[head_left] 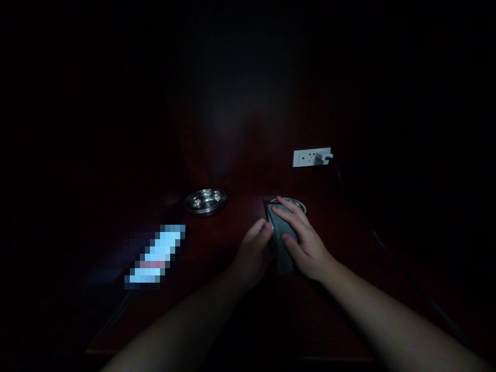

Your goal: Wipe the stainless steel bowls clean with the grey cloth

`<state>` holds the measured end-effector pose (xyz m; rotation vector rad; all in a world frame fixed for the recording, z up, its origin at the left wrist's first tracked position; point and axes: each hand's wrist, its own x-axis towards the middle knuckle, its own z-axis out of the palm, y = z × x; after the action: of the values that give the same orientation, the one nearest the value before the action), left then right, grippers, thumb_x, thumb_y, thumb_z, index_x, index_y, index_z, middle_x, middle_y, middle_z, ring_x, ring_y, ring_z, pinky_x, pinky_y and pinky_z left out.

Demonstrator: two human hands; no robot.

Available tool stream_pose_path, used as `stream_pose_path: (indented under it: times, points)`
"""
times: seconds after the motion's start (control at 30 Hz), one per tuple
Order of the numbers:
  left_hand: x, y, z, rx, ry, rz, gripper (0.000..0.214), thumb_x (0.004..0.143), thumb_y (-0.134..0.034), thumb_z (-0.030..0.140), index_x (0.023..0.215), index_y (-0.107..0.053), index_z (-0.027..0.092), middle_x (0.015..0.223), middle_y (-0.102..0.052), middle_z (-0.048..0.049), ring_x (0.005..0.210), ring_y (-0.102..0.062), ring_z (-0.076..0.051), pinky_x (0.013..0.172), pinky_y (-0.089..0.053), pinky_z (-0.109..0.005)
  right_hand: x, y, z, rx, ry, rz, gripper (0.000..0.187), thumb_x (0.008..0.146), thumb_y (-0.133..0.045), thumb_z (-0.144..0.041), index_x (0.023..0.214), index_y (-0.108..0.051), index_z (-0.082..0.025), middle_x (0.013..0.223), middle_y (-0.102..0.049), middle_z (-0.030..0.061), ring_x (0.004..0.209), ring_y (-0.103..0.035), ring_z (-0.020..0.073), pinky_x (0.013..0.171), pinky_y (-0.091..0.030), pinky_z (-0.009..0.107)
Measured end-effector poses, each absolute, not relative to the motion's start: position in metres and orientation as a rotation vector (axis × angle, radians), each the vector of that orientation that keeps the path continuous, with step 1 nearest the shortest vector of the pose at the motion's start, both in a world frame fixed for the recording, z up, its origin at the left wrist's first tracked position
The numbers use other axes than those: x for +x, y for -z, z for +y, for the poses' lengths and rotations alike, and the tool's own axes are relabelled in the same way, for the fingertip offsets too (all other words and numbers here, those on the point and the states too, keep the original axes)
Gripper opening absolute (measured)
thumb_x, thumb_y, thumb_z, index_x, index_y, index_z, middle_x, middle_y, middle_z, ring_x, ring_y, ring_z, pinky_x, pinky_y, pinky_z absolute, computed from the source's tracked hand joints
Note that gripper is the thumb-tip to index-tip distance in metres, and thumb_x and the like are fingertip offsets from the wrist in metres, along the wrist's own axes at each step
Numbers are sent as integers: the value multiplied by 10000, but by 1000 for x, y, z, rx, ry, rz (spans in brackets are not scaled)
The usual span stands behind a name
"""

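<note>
In my right hand [304,237] is a grey-green cloth [284,258], with the fingers bent over its top and the thumb on its near side. The cloth lies against a thin, dark piece with a pale rim [267,205], seen nearly edge-on; it looks like a metal dish. My left hand [253,253] is closed on the left side of this dish, thumb and forefinger at the rim. Most of the dish is hidden by the cloth and both hands. Just behind my right fingers, the rim of a shiny metal bowl [303,206] shows.
Shiny metal bowls [205,204], seemingly stacked, stand at the back left of the dark red table [217,243]. A lit screen [157,256], blurred out, is at the left. A white wall socket [306,157] holds a plug; a dark cable [403,268] runs down the right side.
</note>
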<state>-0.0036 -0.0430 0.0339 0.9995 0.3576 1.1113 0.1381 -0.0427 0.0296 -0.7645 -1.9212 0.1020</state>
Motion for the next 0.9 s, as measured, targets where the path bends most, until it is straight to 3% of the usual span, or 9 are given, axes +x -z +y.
stream_pose_path:
  times: [0.13,0.23,0.4,0.57,0.9]
  points:
    - [-7,-37,-42,1031,-1072,305,428,848,-547,374,1244,-473,230,1153,-590,-82,1008,-576,-205,834,-450,-332,140,-31,-42,-744,-123,-1936,459,913,-421,-324,1367,-399,-264,1488,-312,80,1359,-306,278,1098,-272,534]
    - [-10,-39,-40,1052,-1010,281,418,859,-535,338,1258,-477,231,1199,-576,-95,1031,-573,-212,830,-457,-331,142,-32,-41,-744,-135,-1946,456,916,-413,-341,1365,-407,-261,1498,-295,83,1359,-310,286,1093,-278,535]
    - [-12,-36,-39,1097,-960,227,435,817,-594,278,1234,-513,183,1174,-593,-124,1009,-585,-216,798,-461,-302,144,-30,-38,-760,-148,-1915,445,922,-409,-339,1359,-417,-254,1503,-287,85,1365,-302,273,1102,-271,517]
    - [-11,-33,-37,1110,-996,301,442,790,-629,342,1185,-548,161,1118,-624,-131,948,-615,-216,774,-474,-309,143,-29,-37,-762,-140,-1925,447,923,-406,-350,1361,-411,-260,1500,-294,85,1362,-308,275,1097,-276,529]
    - [-15,-33,-39,1279,-939,360,371,781,-651,326,1098,-616,135,921,-688,-89,782,-641,-174,726,-454,-296,145,-30,-36,-778,-153,-1889,437,926,-403,-336,1354,-422,-249,1480,-325,93,1351,-328,266,1100,-278,511]
